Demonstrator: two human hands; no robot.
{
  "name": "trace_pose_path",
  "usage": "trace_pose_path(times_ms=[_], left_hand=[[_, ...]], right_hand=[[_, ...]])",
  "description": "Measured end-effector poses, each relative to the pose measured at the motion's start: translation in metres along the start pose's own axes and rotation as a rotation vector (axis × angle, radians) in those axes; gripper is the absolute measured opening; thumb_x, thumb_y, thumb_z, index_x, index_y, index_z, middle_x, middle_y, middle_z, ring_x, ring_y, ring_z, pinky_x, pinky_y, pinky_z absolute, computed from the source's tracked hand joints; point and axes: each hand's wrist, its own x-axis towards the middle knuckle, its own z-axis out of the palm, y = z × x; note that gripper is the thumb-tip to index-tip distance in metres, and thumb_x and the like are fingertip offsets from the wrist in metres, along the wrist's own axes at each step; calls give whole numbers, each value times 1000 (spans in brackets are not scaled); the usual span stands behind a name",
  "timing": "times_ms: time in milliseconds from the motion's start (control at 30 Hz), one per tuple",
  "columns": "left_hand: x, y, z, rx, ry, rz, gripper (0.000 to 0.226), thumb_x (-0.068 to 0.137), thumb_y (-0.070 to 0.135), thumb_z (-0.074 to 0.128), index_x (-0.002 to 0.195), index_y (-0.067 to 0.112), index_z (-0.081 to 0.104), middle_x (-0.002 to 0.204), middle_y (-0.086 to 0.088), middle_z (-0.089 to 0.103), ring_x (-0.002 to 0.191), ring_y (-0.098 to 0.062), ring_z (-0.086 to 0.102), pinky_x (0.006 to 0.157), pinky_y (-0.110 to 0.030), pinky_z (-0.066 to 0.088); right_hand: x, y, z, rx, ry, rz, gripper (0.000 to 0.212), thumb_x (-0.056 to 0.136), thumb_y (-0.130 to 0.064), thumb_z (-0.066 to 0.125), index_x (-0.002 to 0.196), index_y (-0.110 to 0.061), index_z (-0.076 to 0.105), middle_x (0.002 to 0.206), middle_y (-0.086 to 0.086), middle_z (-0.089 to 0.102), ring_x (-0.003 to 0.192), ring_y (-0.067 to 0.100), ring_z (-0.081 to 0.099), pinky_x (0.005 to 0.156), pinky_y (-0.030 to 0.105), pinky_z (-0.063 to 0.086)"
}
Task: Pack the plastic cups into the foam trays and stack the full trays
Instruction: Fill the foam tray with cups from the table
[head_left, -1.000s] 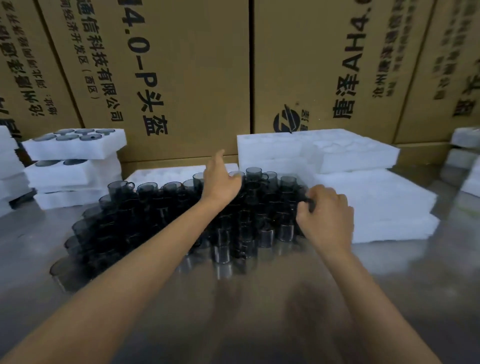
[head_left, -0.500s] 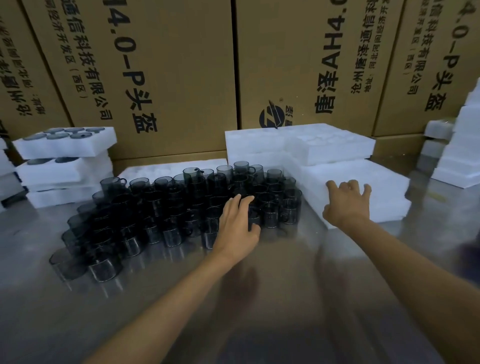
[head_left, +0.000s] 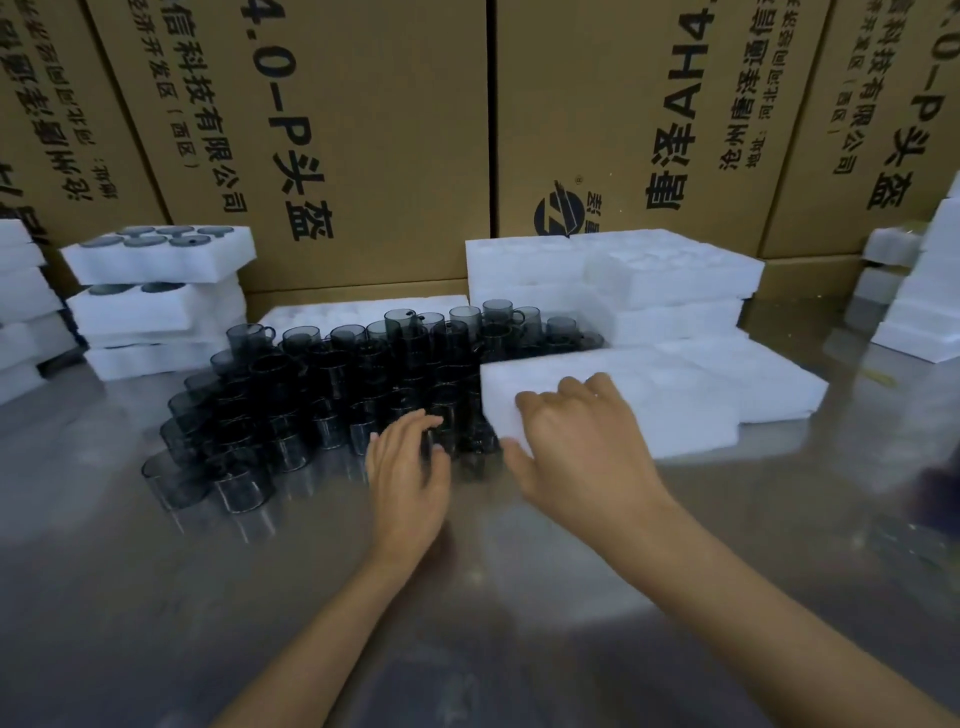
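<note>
Right across the back stand tall cardboard cartons (head_left: 363, 130) printed in black, the print turned sideways. Readable pieces include "4.0-P" followed by the characters 头盔, a company line ending 科技有限公司, "(西区)", "AH4" beside 唐泽, and a round striped logo (head_left: 558, 214) low on the middle carton.

On the shiny metal table (head_left: 156, 597) a dense cluster of smoky, dark-tinted plastic cups (head_left: 322, 379) with small handles stands upright, packed rim to rim in rows. The left hand (head_left: 408, 473) reaches into the near edge of that cluster, its fingers curled round a front cup; blur hides whether the grip is closed tight.

The right hand (head_left: 582, 447) grips the near left corner of a white foam tray (head_left: 675, 395), thumb down on the front face and fingers spread over the top. That tray sits just right of the cups, touching them, and its pockets look unfilled. Behind it more empty foam trays (head_left: 623, 275) are piled in uneven layers.

At the far left a stack of filled trays (head_left: 156, 291) shows dark cup rims in the pockets of the top two. Plain white foam blocks (head_left: 919, 306) are heaped at the right edge.
</note>
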Motion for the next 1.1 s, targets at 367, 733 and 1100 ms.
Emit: trace_pose_path(times_ms=[367, 733, 1100], left_hand=[[-5, -10, -27, -275, 28, -212, 17, 99, 10, 52, 104, 20, 66, 106, 7, 66, 104, -10, 59, 92, -28, 45], [3, -19, -54, -485, -330, -428, 15, 91, 10, 67, 105, 15, 71, 106, -3, 73, 102, -21, 68, 91, -37, 54], [9, -20, -60, -508, -329, -500, 17, 90, 5, 65, 102, 13, 74, 104, -6, 75, 104, -29, 68, 95, -45, 53]], right_hand=[[-32, -80, 12, 271, -234, -112, 42, 97, -32, 49, 65, -20, 27, 60, -3, 34, 53, 16, 29, 50, 31, 15], [15, -63, 48, 705, -150, 190, 22, 91, -27, 53, 85, -24, 74, 87, -5, 74, 83, 19, 66, 74, 34, 53], [74, -2, 117, 653, -373, 571, 30, 89, -8, 53, 93, -32, 71, 107, -3, 73, 99, 23, 65, 84, 30, 53]])
